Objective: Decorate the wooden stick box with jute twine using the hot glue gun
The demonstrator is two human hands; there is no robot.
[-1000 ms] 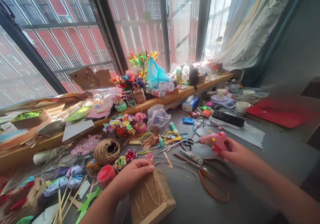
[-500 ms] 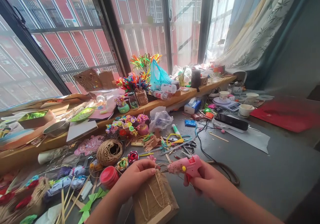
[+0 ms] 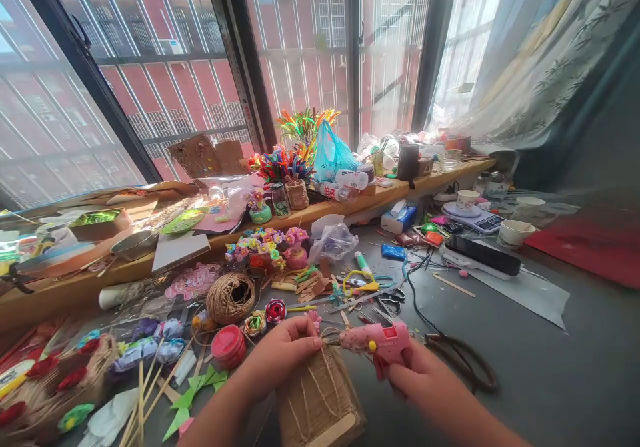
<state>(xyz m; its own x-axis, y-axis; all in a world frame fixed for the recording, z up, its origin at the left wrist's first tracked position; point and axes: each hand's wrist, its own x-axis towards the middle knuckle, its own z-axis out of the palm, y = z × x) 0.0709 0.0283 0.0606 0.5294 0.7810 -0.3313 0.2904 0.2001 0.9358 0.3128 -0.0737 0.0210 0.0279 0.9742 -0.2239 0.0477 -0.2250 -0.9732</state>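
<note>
A pink hot glue gun [image 3: 383, 342] is gripped in my right hand [image 3: 411, 370], its nozzle pointing left at the top edge of a brown box [image 3: 320, 394]. My left hand [image 3: 287, 350] lies over the box's upper left corner, thumb and fingers pinched on the twine [image 3: 330, 332] at that edge. Thin strands of twine run down the box's face, and a flat wooden stick [image 3: 333, 432] lies along its near edge. Whether the nozzle touches the box or twine is too small to tell.
To the left sit a ball of twine [image 3: 231, 298], a red-lidded jar [image 3: 229, 347], rolled flowers [image 3: 275, 310] and wooden skewers [image 3: 141, 394]. Scissors [image 3: 390, 304] lie beyond the glue gun, a dark cable [image 3: 470, 367] to its right. A phone [image 3: 483, 255] rests farther right.
The whole view has shifted, so the scene appears farther right. Both hands keep their holds, and the glue gun's nozzle stays at the box's top edge.
</note>
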